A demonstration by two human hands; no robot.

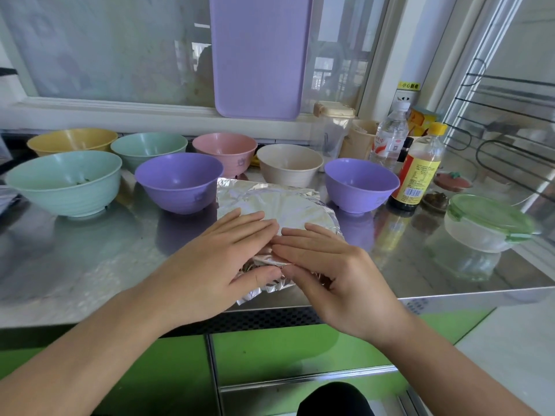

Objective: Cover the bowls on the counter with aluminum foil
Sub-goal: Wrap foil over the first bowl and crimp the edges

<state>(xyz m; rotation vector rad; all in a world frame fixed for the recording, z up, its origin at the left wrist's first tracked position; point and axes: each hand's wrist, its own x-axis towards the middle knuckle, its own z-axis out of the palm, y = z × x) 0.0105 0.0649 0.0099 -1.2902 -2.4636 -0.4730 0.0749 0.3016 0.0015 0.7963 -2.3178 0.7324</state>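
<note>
Where the steel surface (pixel 90 265) meets its front edge at centre frame, a foil-covered bowl (pixel 279 205) sits close to the lip, with bare metal to its left and right. Seven uncovered bowls (pixel 180 181) line the back. Foil hides the bowl itself. Left hand (pixel 216 265) and right hand (pixel 333 265) lie nearly flat, fingers (pixel 255 219) together, thumbs pinching crumpled foil at the near rim.
</note>
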